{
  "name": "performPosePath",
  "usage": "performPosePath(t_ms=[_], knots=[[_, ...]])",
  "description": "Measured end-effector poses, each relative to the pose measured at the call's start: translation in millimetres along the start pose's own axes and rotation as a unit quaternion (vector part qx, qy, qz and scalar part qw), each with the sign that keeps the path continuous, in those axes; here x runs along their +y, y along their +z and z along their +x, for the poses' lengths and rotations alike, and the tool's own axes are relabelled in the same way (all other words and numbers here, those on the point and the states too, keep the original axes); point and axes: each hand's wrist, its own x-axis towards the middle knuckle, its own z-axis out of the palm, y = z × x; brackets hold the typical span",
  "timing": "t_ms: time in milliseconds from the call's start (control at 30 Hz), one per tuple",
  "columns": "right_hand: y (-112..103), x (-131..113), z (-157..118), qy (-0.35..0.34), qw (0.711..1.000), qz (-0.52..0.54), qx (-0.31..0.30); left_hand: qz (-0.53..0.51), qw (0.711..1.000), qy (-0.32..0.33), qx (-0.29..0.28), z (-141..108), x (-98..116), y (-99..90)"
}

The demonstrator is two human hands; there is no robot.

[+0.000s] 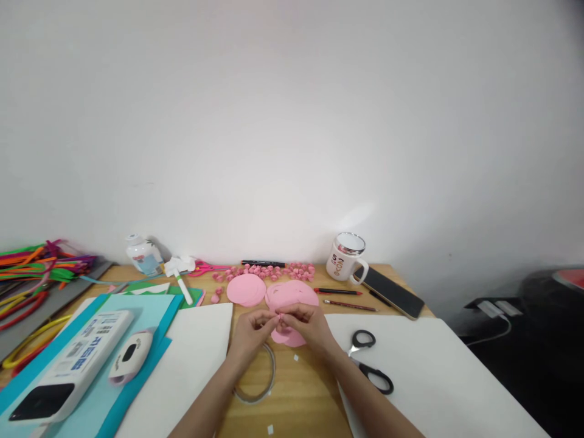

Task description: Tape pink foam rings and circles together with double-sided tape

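Note:
My left hand (253,331) and my right hand (308,323) meet over the wooden table. Their fingertips pinch a small pink paper piece (280,318) between them, mostly covered by the fingers. Pink paper circles (292,294) lie overlapped just beyond and beneath my hands, with another stack of pink circles (246,289) to the left. Farther back are many small rolled pink pieces (274,272). A roll of tape (272,372) lies flat below my left hand. Black-handled scissors (362,350) rest right of my right forearm, on white sheets.
A white mug (345,258), a phone (392,293) and pencils (350,305) stand or lie at the back right. Blue sheets (157,313), a white device (75,365), a bottle (143,255) and colourful pipe cleaners (41,267) occupy the left. The wall rises behind the table.

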Motion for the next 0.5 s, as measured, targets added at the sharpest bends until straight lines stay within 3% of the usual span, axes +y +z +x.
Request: performPosePath(t_ms=[233,500], knots=[[-0.5,2.7,-0.3,-0.005,0.999,0.033,-0.002,-0.014,1.000,0.003,-0.022,-0.2,-2.9,0.6],[1.3,-1.6,-3.5,-0.007,1.000,0.015,0.013,0.011,1.000,-0.005,-0.009,-0.8,-4.3,0.9]])
